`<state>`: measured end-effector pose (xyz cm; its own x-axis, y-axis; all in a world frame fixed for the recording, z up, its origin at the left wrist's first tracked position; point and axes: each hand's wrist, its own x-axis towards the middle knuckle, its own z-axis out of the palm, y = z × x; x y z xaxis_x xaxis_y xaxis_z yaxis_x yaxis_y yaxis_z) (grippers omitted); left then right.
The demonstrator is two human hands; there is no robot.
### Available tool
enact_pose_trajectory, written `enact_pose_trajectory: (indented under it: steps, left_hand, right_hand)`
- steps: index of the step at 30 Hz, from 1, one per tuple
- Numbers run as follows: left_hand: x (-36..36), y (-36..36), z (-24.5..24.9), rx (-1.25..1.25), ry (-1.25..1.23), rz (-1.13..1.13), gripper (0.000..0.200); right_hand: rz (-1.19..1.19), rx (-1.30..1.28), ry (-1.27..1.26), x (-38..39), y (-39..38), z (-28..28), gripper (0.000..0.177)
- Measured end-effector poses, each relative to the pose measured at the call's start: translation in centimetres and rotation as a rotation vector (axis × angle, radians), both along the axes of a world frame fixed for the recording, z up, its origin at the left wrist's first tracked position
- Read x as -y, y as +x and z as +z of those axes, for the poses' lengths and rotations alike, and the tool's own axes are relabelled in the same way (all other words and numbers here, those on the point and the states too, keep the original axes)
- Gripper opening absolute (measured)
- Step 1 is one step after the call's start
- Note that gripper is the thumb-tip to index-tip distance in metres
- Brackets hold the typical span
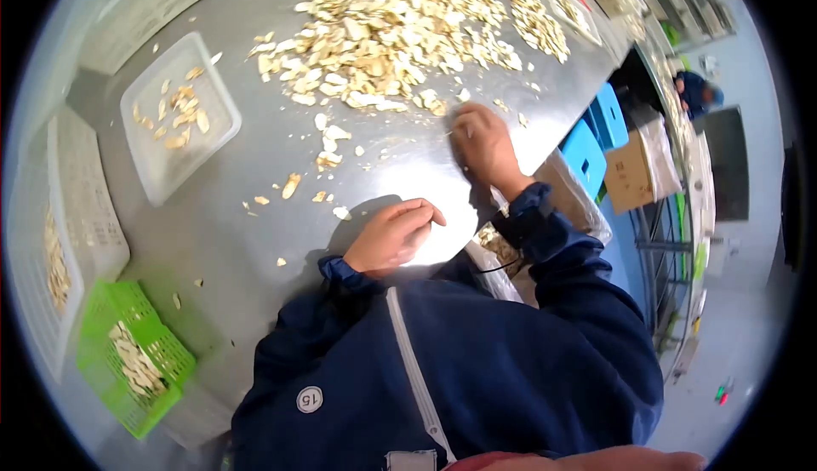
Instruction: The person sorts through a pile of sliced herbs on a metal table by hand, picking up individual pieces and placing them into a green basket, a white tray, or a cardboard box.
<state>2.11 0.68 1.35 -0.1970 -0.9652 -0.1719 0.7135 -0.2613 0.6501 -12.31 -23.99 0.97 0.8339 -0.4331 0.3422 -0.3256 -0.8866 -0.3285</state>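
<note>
A large heap of pale dried slices (391,28) lies on the metal table (255,156). My right hand (485,148) is at the near edge of the heap, fingers curled down towards the tabletop. Its fingertips are partly hidden, so I cannot make out what they hold. Closer to my body, my left hand (391,237) is closed above the table, its inside hidden from view. Between the left hand and the heap lie a few stray slices (330,141) and a browner piece (291,186).
A white tray (140,143) with several slices is at left. Beyond it stand a white crate (89,190) and a green basket (157,335) holding slices. To the right are blue stools (587,160) and a cardboard box (628,173). Another person (698,95) is far off.
</note>
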Motion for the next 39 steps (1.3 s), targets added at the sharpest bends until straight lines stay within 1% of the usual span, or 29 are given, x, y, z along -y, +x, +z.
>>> enact_pose_trajectory:
  steps: [2, 4, 5, 6, 7, 8, 10, 12, 14, 15, 16, 18, 20, 21, 24, 25, 26, 28, 30, 31, 32, 34, 36, 38, 39]
  left_hand:
    - [0.1, -0.2, -0.5, -0.087, 0.021, 0.085, 0.029]
    - [0.2, -0.2, -0.7, -0.179, 0.058, 0.122, 0.029]
    - [0.2, -0.2, -0.9, -0.181, 0.044, 0.119, 0.029]
    - [0.1, -0.2, -1.0, -0.183, 0.031, 0.116, 0.03]
    - [0.1, -0.2, -0.8, -0.183, 0.059, 0.118, 0.03]
    - [0.0, -0.2, -0.6, -0.181, 0.087, 0.118, 0.03]
    - [0.0, -0.1, -0.5, -0.18, 0.113, 0.115, 0.029]
    - [0.1, 0.1, -0.3, -0.18, 0.12, 0.113, 0.029]
    - [-0.1, 0.3, -0.1, -0.193, 0.117, 0.132, 0.029]
    - [-0.1, 0.2, -0.4, -0.213, 0.114, 0.143, 0.029]
    - [-0.1, 0.0, -0.7, -0.234, 0.111, 0.149, 0.029]
    - [0.0, -0.1, -1.1, -0.259, 0.101, 0.153, 0.028]
    - [0.0, -0.2, -1.0, -0.263, 0.094, 0.15, 0.028]
    - [0.0, 0.0, -0.9, -0.306, 0.105, 0.132, 0.027]
    - [0.2, -0.1, -1.2, -0.195, 0.074, 0.153, 0.027]
    - [0.2, -0.2, -1.5, -0.236, 0.064, 0.141, 0.026]
    - [0.2, -0.2, -1.5, -0.25, 0.074, 0.138, 0.026]
    - [0.1, -0.3, -1.4, -0.281, 0.09, 0.143, 0.026]
    - [0.0, -0.4, -1.3, -0.227, 0.079, 0.151, 0.026]
    - [0.1, -0.3, -1.2, -0.199, 0.07, 0.157, 0.026]
    - [0.1, -0.3, -1.3, -0.214, 0.075, 0.161, 0.026]
    - [0.1, -0.4, -1.4, -0.249, 0.087, 0.161, 0.026]
    - [0.2, -0.5, -1.3, -0.257, 0.108, 0.16, 0.025]
    - [0.1, -0.5, -1.2, -0.266, 0.11, 0.163, 0.025]
    - [0.0, -0.5, -1.1, -0.27, 0.102, 0.168, 0.025]
  right_hand:
    - [-0.051, -0.025, -0.209, 1.9, 0.9, 1.7, 0.021]
    - [0.079, -0.02, -0.047, 1.6, 3.9, 3.9, 0.026]
    - [0.159, -0.047, -0.02, 1.2, 6.1, 4.7, 0.032]
    - [0.252, -0.064, -0.103, 1.1, 8.4, 4.9, 0.035]
    - [0.295, -0.067, -0.169, 1.1, 10.7, 4.7, 0.038]
    - [0.276, -0.083, -0.209, 1.2, 13.0, 4.4, 0.046]
    - [0.08, -0.111, -0.372, 2.2, 16.9, 2.8, 0.061]
    - [-0.067, -0.18, -0.37, 2.4, 18.4, 2.4, 0.059]
    - [0.078, -0.123, -0.168, 3.3, 17.8, 1.3, 0.057]
    - [0.185, -0.175, -0.195, 3.4, 16.7, 1.3, 0.055]
    - [0.227, -0.179, -0.118, 2.4, 15.1, 2.4, 0.051]
    - [0.228, -0.195, 0.03, 1.5, 11.4, 4.3, 0.045]
    - [0.084, -0.139, -0.029, 2.1, 7.9, 4.9, 0.04]
    - [-0.001, -0.11, -0.024, 2.3, 6.8, 5.2, 0.04]
    - [0.022, -0.146, -0.036, 0.1, 4.6, 4.7, 0.043]
    - [0.136, -0.155, 0.095, -0.9, 4.4, 4.9, 0.044]
    - [0.243, -0.168, 0.041, -1.3, 4.3, 4.9, 0.04]
    - [0.112, -0.197, 0.059, -0.3, 4.3, 4.6, 0.035]
    - [-0.065, -0.16, -0.154, 1.2, 4.5, 4.1, 0.031]
    - [-0.047, -0.109, -0.221, 1.7, 5.0, 4.1, 0.03]
    - [0.005, -0.085, -0.102, 1.7, 5.3, 4.0, 0.03]
    - [0.104, -0.043, 0.137, -0.6, 7.5, 5.2, 0.03]
    - [0.217, -0.011, -0.059, -1.9, 9.2, 4.8, 0.035]
    - [0.173, 0.004, -0.268, -2.5, 9.9, 4.1, 0.035]
    - [0.16, -0.066, -0.162, -2.7, 9.8, 4.2, 0.033]
